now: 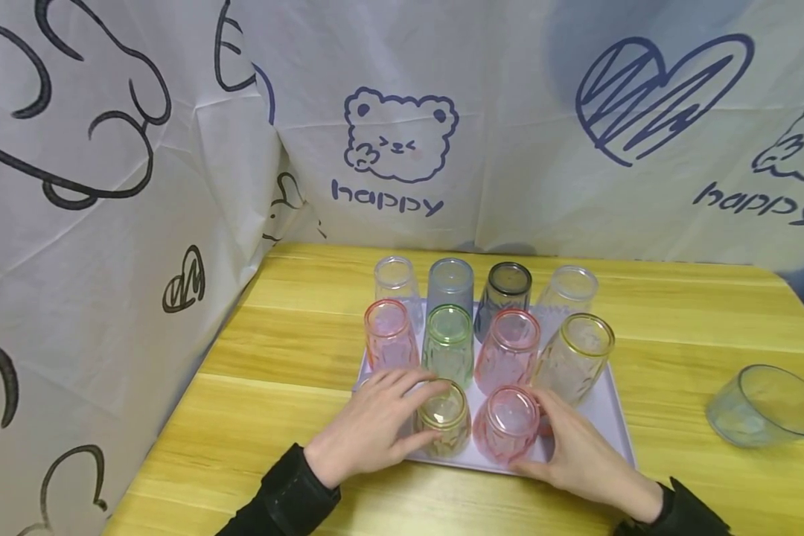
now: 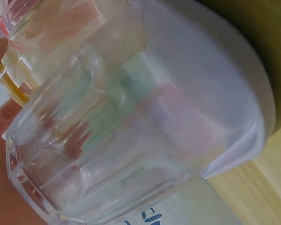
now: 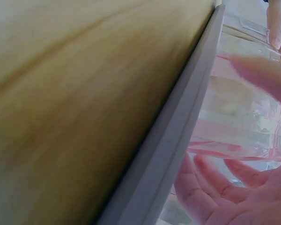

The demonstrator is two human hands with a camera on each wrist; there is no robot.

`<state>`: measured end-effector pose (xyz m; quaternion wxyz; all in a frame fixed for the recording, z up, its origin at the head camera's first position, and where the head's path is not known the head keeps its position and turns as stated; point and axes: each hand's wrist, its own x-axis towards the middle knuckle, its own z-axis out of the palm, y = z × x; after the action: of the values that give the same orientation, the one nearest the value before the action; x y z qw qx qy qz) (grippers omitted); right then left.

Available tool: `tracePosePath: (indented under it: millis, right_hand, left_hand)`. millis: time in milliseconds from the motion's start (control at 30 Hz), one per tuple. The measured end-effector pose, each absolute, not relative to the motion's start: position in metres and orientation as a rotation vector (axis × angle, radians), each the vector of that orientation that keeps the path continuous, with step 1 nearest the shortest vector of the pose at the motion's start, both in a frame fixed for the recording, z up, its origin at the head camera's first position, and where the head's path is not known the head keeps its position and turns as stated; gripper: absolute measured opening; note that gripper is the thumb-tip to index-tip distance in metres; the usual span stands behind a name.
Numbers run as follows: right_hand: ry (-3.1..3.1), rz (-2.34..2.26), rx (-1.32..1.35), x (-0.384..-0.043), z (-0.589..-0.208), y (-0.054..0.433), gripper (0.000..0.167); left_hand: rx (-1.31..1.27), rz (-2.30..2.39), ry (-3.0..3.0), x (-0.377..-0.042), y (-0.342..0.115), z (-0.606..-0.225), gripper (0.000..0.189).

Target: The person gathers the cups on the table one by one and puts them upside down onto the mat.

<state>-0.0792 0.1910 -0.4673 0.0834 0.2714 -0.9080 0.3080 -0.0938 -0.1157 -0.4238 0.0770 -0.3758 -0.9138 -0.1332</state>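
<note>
Upside-down faceted glasses stand in rows on a pale lilac tray (image 1: 616, 417). My left hand (image 1: 373, 420) holds the front yellow glass (image 1: 444, 417), thumb on its near side and fingers over its far side. A clear glass (image 2: 112, 140) fills the left wrist view beside that hand; in the head view the hand mostly hides it. My right hand (image 1: 576, 450) grips the front pink glass (image 1: 507, 426) from the right. In the right wrist view its thumb and fingers (image 3: 225, 187) lie on opposite sides of this pink glass. Both glasses appear to be at tray level.
Behind stand a red-rimmed pink glass (image 1: 390, 339), a green glass (image 1: 449, 346), another pink glass (image 1: 508, 353) and a yellow-rimmed glass (image 1: 575, 361). The back row includes a blue glass (image 1: 450, 286) and a dark glass (image 1: 502, 301). A clear bowl-like glass (image 1: 764, 409) sits right on the wooden table (image 1: 275, 335).
</note>
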Motion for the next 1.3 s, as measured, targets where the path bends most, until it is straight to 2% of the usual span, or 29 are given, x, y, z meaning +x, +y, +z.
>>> tracePosePath:
  millis: [467,700,1300]
  right_hand:
    - [-2.765,0.961,0.793,-0.0810,-0.4635,0.1908,0.084]
    - [-2.727,0.967,0.868,-0.0869,-0.4609,0.1941,0.081]
    - [-2.689,1.024,0.880,-0.0854,-0.4603,0.1963,0.082]
  left_hand:
    - [-1.069,-0.389,-2.738,-0.0929,-0.1130,-0.4278,0.064]
    - [-1.058,-0.369,-2.702,-0.0925,-0.1112,-0.4286,0.067]
    - [-1.062,-0.407,-2.690,-0.0928,-0.1119,-0.4287,0.066]
